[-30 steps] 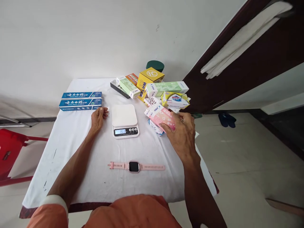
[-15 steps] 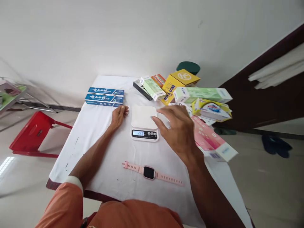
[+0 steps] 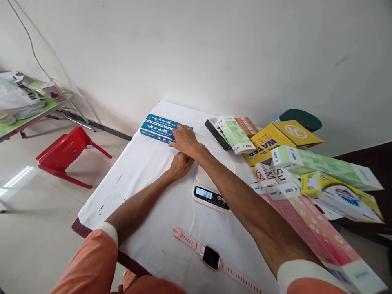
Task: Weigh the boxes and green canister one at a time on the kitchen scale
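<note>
Two blue toothpaste boxes (image 3: 157, 130) lie side by side at the back left of the white-covered table. My right hand (image 3: 186, 141) reaches across to them, its fingers and thumb closed on the right end of the front box. My left hand (image 3: 180, 165) rests on the cloth just in front, fingers curled in and seemingly holding nothing; the right wrist hides part of it. A white digital scale (image 3: 199, 200) reads 363, and my right forearm covers much of its plate. Nearer to me lies a pink-strapped smartwatch (image 3: 211, 257).
Boxes are heaped on the right: a green-white box (image 3: 235, 136), a yellow box (image 3: 275, 136), a yellow-white packet (image 3: 343, 196) and a long pink box (image 3: 324, 232). A red chair (image 3: 69, 153) stands on the floor left of the table. Behind is a wall (image 3: 190, 53).
My right hand has moved left from above the scale to the toothpaste boxes. The left hand stays curled on the cloth. The view has turned left; the scale still reads 363.
</note>
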`<state>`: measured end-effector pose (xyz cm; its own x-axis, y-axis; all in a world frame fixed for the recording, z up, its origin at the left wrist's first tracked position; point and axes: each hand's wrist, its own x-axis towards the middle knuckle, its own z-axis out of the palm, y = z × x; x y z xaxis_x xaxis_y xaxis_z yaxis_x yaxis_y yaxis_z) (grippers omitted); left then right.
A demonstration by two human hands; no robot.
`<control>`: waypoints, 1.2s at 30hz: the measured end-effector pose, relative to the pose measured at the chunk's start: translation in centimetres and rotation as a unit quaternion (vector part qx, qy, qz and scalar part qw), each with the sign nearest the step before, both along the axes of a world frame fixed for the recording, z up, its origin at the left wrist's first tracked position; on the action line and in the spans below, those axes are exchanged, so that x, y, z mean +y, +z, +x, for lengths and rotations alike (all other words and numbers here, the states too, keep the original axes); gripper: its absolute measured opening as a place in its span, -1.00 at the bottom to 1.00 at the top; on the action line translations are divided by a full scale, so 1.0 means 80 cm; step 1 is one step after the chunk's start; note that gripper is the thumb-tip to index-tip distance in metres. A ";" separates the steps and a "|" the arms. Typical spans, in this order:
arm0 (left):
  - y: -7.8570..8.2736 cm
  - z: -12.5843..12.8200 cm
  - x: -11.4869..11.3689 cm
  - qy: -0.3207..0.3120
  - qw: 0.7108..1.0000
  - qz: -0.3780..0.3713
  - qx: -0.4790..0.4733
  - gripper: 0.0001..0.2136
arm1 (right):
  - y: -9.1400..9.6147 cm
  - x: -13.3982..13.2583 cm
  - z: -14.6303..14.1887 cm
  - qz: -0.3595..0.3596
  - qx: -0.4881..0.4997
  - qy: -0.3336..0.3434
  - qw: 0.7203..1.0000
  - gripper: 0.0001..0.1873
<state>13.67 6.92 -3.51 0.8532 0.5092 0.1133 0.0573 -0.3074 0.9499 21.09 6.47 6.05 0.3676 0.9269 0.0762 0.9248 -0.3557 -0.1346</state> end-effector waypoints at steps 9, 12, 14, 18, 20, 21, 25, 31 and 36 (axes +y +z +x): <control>0.016 -0.006 -0.008 -0.013 0.995 0.086 0.041 -0.81 | 0.000 0.007 0.029 -0.023 0.046 -0.045 0.998 -0.27; 0.026 -0.010 -0.009 -0.030 0.992 0.108 0.055 -0.72 | 0.007 0.017 0.063 -0.045 0.120 -0.105 0.986 -0.21; 0.029 -0.011 -0.010 -0.032 0.991 0.110 0.063 -0.72 | 0.011 0.023 0.080 -0.071 0.166 -0.111 0.977 -0.28; 0.028 -0.011 -0.010 -0.039 0.990 0.116 0.065 -0.72 | 0.014 0.027 0.094 -0.082 0.196 -0.061 0.975 -0.45; 0.028 -0.011 -0.009 -0.041 0.990 0.116 0.064 -0.71 | 0.014 0.025 0.096 -0.073 0.195 -0.049 0.977 -0.46; 0.027 -0.011 -0.009 -0.043 0.990 0.116 0.064 -0.71 | 0.014 0.024 0.098 -0.074 0.192 -0.047 0.977 -0.47; 0.028 -0.011 -0.009 -0.047 0.991 0.115 0.059 -0.71 | 0.012 0.024 0.103 -0.093 0.167 -0.051 0.980 -0.52; 0.028 -0.010 -0.009 -0.034 0.992 0.105 0.065 -0.72 | 0.005 0.037 0.111 -0.054 0.097 -0.051 0.993 -0.43; 0.026 -0.009 -0.009 -0.035 0.992 0.109 0.056 -0.71 | -0.007 0.047 0.110 -0.053 0.074 -0.001 0.996 -0.43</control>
<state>12.94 6.17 -1.42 0.8989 0.4226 0.1157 0.1308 -0.5109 0.8496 29.86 10.23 5.48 0.3695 0.9261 -0.0763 0.8970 -0.3770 -0.2310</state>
